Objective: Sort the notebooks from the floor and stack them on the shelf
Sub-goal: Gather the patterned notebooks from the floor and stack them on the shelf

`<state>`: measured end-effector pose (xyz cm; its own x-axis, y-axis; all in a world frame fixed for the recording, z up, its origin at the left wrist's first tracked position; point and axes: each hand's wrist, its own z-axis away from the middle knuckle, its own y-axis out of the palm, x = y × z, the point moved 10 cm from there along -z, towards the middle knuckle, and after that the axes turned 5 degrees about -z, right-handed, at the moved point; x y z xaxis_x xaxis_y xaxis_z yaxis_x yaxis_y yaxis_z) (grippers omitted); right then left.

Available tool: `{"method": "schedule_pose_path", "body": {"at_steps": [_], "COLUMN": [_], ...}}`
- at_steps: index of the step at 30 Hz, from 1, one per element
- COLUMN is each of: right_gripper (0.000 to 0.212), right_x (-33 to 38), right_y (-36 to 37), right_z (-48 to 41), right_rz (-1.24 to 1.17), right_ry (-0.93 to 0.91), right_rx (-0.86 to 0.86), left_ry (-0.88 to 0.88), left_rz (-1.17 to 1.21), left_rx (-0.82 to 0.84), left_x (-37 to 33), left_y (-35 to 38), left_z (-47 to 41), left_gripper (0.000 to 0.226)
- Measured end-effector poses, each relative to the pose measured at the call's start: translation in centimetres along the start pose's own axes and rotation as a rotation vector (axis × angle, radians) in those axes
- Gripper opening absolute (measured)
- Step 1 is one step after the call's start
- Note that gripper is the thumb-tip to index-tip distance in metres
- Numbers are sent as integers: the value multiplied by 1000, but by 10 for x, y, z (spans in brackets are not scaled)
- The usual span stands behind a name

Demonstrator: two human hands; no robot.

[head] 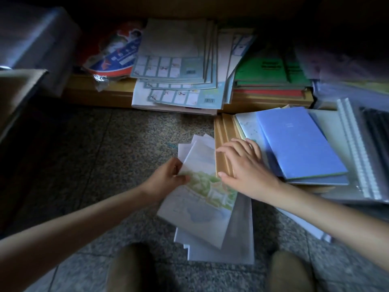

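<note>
On the floor (126,144), near centre, lies a fanned bundle of thin notebooks (202,218) with pale covers, the top one printed with a green landscape. The left hand (170,175) pinches the bundle's left edge, thumb on top and fingers curled under. The right hand (244,163) lies spread and nearly flat on the tan notebooks (224,144) just right of the bundle, gripping nothing, with its thumb at their near edge touching the landscape cover. Further right in the same floor pile are a blue notebook (299,142) on top and a spiral-bound folder (355,148) at the far right edge. The shelf (101,91) runs along the far side and already carries a pale stack (176,66) and a green stack (267,70). Handling guess: the bundle is light but floppy, the covers look smooth, and the sheets are already splayed, so a one-edge pinch will likely let them slide apart. Better to square it up and clamp the spine side with both hands. The tan ones look stiffer and thicker, so take them by the long edge. The blue one looks like a slick cover, so lift it from underneath. The right hand is on the next candidates and the left has the bundle; the shelf is well clear of both.
</note>
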<state>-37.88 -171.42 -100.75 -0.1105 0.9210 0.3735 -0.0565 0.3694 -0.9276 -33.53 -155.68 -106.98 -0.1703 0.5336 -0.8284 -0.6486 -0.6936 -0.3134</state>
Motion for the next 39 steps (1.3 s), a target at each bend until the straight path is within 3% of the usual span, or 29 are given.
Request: {"method": "schedule_pose_path", "body": {"at_steps": [3, 9, 13, 15, 17, 19, 22, 26, 29, 31, 34, 36, 39], "right_gripper": [54, 45, 47, 60, 67, 47, 62, 36, 30, 21, 14, 15, 21], "right_x": [5, 6, 17, 28, 53, 78, 96, 130, 135, 131, 127, 129, 144], "right_y": [-6, -18, -16, -26, -48, -78, -122, -199, -239, -252, -259, -256, -249], "right_z": [-3, -13, -17, -24, -33, -42, -52, -84, -126, -154, -195, -221, -257], "right_rz": [-26, -325, -763, -1040, -1148, -1274, -1301, -1229, -1159, -1200, -1206, -1199, -1148], "right_ry": [-21, 109, 256, 257, 126, 5, -15, -235, -179, -85, 58, 147, 206], "right_rx": [-15, -15, 22, -27, -23, -54, -293, -536, -615, -612, -552, -495, -408], "left_ry": [-87, -27, 96, 164, 296, 439, 566, 698, 773, 799, 837, 835, 827], "left_rz": [135, -15, 79, 194, 254, 266, 332, 339, 83, -339, -858, -994, -998], "left_rx": [-10, -159, -365, -438, -496, -562, -628, -761, -901, -1003, -1046, -1092, -1210], "left_x": [-5, -49, -92, -115, -145, -175, -210, -260, -290, -304, -312, -310, -306], "left_y": [-15, -84, -135, -150, -160, -172, -189, -233, -268, -272, -252, -247, -267], "left_z": [5, 22, 49, 62, 74, 87, 95, 106, 115, 122, 117, 106, 92], "left_gripper": [24, 25, 4, 4, 6, 4, 11, 10, 30, 44, 44, 38, 36]}}
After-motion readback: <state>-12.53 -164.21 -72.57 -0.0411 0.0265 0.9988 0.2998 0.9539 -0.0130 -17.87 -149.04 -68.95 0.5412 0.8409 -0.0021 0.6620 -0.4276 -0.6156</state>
